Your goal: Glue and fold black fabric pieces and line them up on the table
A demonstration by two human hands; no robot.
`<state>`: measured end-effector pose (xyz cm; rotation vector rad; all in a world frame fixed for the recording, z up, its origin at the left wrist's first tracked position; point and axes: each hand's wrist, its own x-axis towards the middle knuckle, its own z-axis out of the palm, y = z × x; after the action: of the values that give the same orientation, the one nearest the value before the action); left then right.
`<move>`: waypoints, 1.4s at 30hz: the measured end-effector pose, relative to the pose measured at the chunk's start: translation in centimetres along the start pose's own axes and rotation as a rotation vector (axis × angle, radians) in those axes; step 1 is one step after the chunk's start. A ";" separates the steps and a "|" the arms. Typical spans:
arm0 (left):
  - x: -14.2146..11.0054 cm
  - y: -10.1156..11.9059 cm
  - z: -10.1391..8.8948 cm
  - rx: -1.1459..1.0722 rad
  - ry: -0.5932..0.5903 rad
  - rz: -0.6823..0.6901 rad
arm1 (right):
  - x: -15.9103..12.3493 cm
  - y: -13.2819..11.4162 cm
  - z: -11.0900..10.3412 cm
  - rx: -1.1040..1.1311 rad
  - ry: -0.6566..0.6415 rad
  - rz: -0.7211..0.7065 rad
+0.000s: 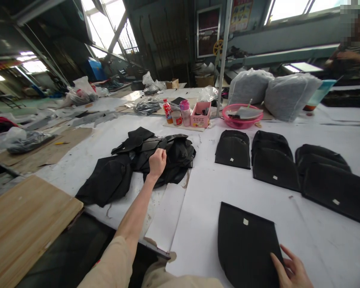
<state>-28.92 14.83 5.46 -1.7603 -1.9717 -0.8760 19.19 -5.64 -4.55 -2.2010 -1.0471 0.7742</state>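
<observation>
My left hand (157, 162) reaches out over a loose heap of black fabric pieces (175, 154). Its fingers are curled closed, and whatever lies within them is hidden behind the fist. Close to me on the right lies a black panel (247, 244) with one rounded end, bearing a small white label (245, 221) near its straight edge. At this panel's right edge is my right hand (292, 270), thumb on top and the other fingers alongside, seemingly gripping the edge. More black pieces (108, 180) lie left of the heap.
Stacks of similar labelled panels (232, 149) line the right side. Behind them stand a pink basin (242, 122), a pink box (200, 120), a red-capped bottle (167, 111) and full white bags (291, 96). A wooden board (27, 224) lies at left. Another person (354, 56) is at far right.
</observation>
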 end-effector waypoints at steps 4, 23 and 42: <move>0.5 0.3 -2.7 0.010 0.130 -0.041 | 0.5 0.3 -0.1 -0.033 0.024 -0.017; -6.7 12.7 2.3 -0.690 -0.887 0.293 | 1.1 0.6 -3.1 -0.239 0.145 -0.270; -19.2 8.0 -6.5 -0.485 -0.864 0.748 | -5.2 -8.1 2.6 -0.152 0.000 -0.745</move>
<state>-18.89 -3.68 -0.14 -3.2389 -1.2395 -0.3402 10.77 -4.95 0.67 -1.6996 -1.8085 0.3567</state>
